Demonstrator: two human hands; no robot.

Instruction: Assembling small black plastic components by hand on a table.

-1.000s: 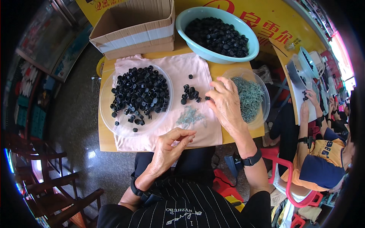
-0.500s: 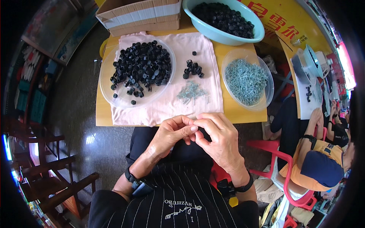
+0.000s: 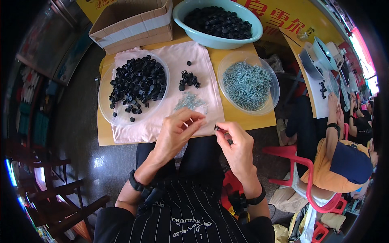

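A wooden bench (image 3: 106, 135) spread with a pink cloth (image 3: 204, 77) lies before you, and here's your right hand (image 3: 239, 142), thumb and finger pinched on a small black cap (image 3: 216, 127) by the near edge! Your left hand (image 3: 176, 128) sits close by, fingertips drawn narrow; whether they grip anything, I can't tell. That cap looks light and stiff, hardly fragile: pinch it round the side wall. The loose screws (image 3: 189, 101) on the cloth look thin and slippery, best taken by the shank.

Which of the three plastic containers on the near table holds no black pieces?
The clear bowl at right: it holds silvery pieces; the left clear tray and blue basin hold black pieces.
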